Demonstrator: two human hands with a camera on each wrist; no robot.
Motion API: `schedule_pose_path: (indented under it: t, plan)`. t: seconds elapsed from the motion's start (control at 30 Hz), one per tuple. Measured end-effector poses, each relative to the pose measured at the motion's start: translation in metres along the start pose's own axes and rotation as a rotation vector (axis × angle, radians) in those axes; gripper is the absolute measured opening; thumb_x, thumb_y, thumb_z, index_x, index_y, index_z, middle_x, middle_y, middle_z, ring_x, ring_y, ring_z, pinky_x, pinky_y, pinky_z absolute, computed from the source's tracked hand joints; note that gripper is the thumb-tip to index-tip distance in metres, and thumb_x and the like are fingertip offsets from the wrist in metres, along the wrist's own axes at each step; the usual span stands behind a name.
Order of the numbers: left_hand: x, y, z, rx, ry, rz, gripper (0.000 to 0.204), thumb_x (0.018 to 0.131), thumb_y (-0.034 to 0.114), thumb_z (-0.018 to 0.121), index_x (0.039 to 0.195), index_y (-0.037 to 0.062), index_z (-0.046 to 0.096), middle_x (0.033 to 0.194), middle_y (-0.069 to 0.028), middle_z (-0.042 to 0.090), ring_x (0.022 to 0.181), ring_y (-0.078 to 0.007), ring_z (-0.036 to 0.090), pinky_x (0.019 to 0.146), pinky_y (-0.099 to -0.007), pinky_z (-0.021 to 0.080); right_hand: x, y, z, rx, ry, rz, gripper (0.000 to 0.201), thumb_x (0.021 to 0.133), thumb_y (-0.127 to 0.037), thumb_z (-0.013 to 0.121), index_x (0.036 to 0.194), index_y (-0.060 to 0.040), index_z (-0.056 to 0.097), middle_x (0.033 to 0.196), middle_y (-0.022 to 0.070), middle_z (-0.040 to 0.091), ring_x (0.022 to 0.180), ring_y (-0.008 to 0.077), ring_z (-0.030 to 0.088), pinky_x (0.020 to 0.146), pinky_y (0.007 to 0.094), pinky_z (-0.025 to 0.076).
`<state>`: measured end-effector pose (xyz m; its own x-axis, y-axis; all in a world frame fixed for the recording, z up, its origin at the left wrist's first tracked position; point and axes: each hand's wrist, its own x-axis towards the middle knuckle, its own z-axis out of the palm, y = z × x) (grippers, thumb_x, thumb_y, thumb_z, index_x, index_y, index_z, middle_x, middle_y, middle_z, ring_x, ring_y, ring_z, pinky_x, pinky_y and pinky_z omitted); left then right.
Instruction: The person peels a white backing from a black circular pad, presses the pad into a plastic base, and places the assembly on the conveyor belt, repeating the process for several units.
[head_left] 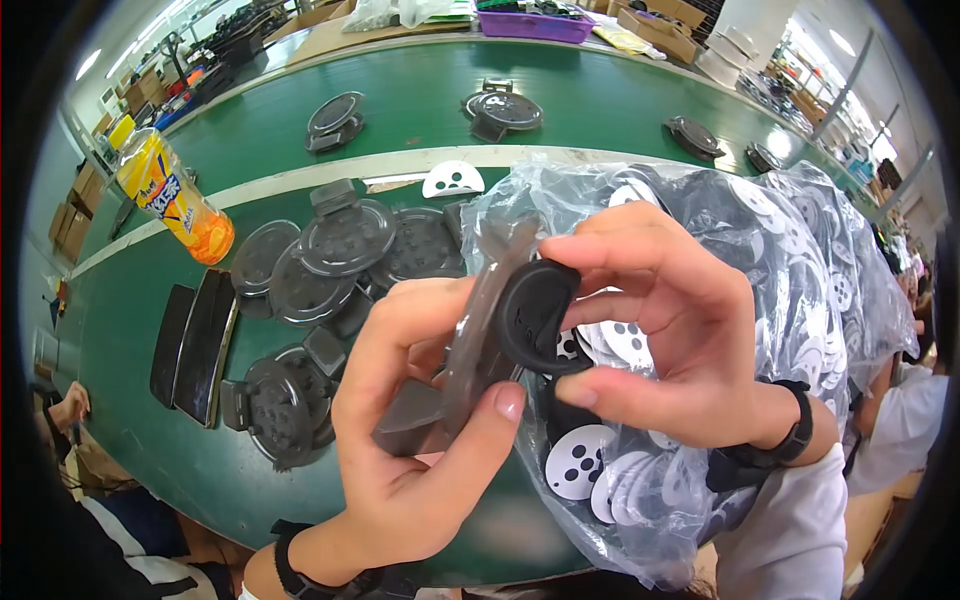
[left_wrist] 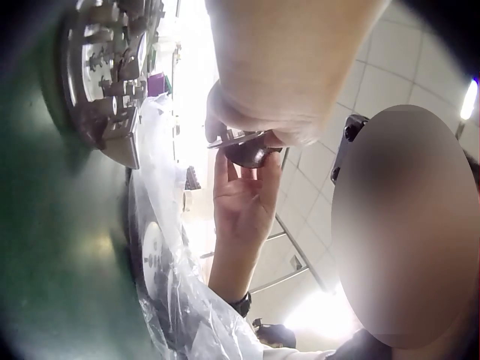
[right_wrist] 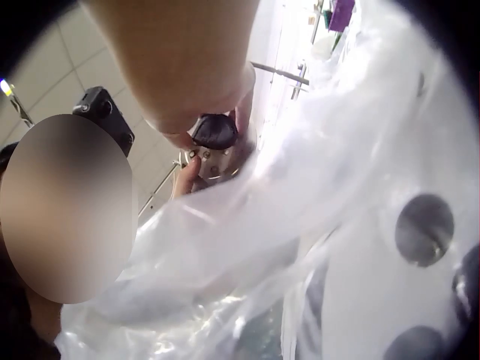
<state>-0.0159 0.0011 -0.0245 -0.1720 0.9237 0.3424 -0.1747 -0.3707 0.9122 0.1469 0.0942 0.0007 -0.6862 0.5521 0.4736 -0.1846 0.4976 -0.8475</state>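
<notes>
In the head view my left hand (head_left: pixel 410 430) grips a translucent grey round part (head_left: pixel 480 330) on edge, thumb on its near side. My right hand (head_left: pixel 670 330) pinches a black curved pad (head_left: pixel 537 316) between thumb and fingers, against or very close to the grey part's face; exact contact cannot be told. The left wrist view shows the right hand (left_wrist: pixel 244 206) below the black pad (left_wrist: pixel 249 154). In the right wrist view the black pad (right_wrist: pixel 215 131) sits by the grey part's studded face (right_wrist: pixel 217 161).
Several grey round parts (head_left: pixel 345 235) lie left of the hands, beside two dark curved pieces (head_left: pixel 205 345) and a drink bottle (head_left: pixel 165 190). A clear plastic bag (head_left: pixel 700 500) of white discs with holes fills the right. More parts (head_left: pixel 505 110) sit on the green belt behind.
</notes>
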Motion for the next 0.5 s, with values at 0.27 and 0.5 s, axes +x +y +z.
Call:
schedule_pose_path:
  t: [0.27,0.5]
  plan:
    - [0.0044,-0.0075,-0.0066,0.077,-0.084,0.208,0.045,0.076,-0.009,0.056,0.118,-0.0047,0.041,0.114,-0.0126,0.047,0.104,-0.0171,0.051,0.084,-0.0287,0.042,0.0001,-0.0057,0.0018,-0.205,0.028,-0.027,0.071,0.059,-0.007,0.082,0.121,0.0046,0.05,0.107,0.0118,0.047,0.095,0.0178,0.054,0.083,0.0294,0.052]
    - [0.0,-0.0017,-0.0089,0.133,-0.157,0.121,0.058,0.075,-0.003,0.057,0.126,-0.0028,0.032,0.12,-0.0133,0.047,0.112,-0.0194,0.046,0.098,-0.0336,0.035,0.0022,-0.0062,0.0005,-0.511,0.032,-0.169,0.072,0.056,-0.017,0.085,0.118,0.0037,0.054,0.103,0.0113,0.049,0.086,0.016,0.055,0.069,0.0252,0.05]
